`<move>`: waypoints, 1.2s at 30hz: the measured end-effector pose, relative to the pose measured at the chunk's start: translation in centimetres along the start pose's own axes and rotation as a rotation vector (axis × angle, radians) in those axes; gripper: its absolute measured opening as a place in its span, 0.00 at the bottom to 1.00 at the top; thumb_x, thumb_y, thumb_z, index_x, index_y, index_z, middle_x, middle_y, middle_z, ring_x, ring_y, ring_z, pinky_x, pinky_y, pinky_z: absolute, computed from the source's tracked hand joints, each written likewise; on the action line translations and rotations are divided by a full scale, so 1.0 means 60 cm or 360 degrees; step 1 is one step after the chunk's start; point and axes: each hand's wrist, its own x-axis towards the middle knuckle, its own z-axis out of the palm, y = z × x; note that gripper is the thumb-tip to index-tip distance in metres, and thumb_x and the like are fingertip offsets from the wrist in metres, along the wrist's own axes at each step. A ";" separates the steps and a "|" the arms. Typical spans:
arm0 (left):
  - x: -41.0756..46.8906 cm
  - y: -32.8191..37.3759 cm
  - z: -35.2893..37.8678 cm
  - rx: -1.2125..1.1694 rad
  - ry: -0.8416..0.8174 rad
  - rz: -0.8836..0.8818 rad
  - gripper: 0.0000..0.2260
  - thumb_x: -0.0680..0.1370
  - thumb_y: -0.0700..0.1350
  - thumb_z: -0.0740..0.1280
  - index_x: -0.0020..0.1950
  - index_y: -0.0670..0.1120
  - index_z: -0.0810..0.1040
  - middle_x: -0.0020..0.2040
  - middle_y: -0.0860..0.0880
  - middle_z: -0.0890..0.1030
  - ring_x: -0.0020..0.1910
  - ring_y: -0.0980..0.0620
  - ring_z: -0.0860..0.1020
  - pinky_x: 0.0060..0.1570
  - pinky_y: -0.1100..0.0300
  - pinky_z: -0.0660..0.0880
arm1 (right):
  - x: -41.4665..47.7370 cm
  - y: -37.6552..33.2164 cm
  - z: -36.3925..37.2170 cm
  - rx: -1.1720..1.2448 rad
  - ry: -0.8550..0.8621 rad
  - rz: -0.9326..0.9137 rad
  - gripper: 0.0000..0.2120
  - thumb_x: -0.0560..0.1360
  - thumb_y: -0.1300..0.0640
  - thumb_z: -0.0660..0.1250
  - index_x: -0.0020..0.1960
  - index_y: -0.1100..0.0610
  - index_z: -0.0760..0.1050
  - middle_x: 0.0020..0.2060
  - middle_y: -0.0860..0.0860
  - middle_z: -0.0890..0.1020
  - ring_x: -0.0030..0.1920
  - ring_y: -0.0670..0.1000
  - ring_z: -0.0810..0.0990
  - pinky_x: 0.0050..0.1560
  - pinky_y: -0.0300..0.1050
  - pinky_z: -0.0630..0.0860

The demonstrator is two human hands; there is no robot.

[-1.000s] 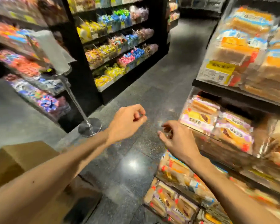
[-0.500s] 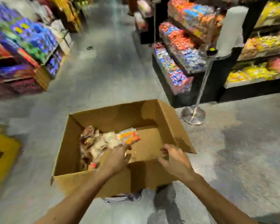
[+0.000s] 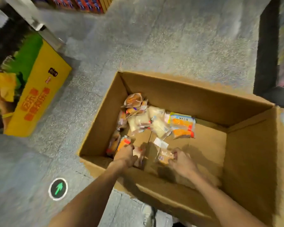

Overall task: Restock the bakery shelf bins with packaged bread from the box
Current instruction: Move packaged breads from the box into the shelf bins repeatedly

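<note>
Since a moment ago I've reached down into the box: my left hand now grips a bread packet, my right hand a second packet.

Clear-wrapped bread packs lie in the big brown cardboard box; a yellow cardboard carton sits to its left.
</note>
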 end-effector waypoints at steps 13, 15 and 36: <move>0.227 -0.068 0.091 0.0215 -0.0113 -0.0501 0.49 0.76 0.54 0.72 0.81 0.45 0.38 0.77 0.39 0.61 0.75 0.39 0.63 0.70 0.46 0.67 | 0.254 0.077 0.136 -0.0606 -0.0365 -0.0086 0.33 0.80 0.47 0.65 0.78 0.53 0.52 0.76 0.55 0.63 0.75 0.58 0.61 0.72 0.59 0.59; 0.243 -0.076 0.103 0.0323 -0.0063 -0.0509 0.46 0.77 0.52 0.71 0.81 0.45 0.42 0.73 0.38 0.67 0.71 0.38 0.69 0.66 0.46 0.71 | 0.260 0.083 0.144 -0.0621 -0.0336 -0.0076 0.34 0.78 0.43 0.66 0.77 0.53 0.55 0.74 0.54 0.66 0.74 0.57 0.63 0.71 0.58 0.59; 0.252 -0.045 0.093 0.0730 -0.0240 0.0344 0.40 0.78 0.56 0.69 0.81 0.52 0.48 0.78 0.45 0.59 0.75 0.43 0.60 0.72 0.46 0.62 | 0.373 0.016 0.047 0.0098 0.0093 -0.0211 0.26 0.70 0.49 0.78 0.62 0.59 0.74 0.65 0.53 0.74 0.66 0.55 0.72 0.60 0.47 0.70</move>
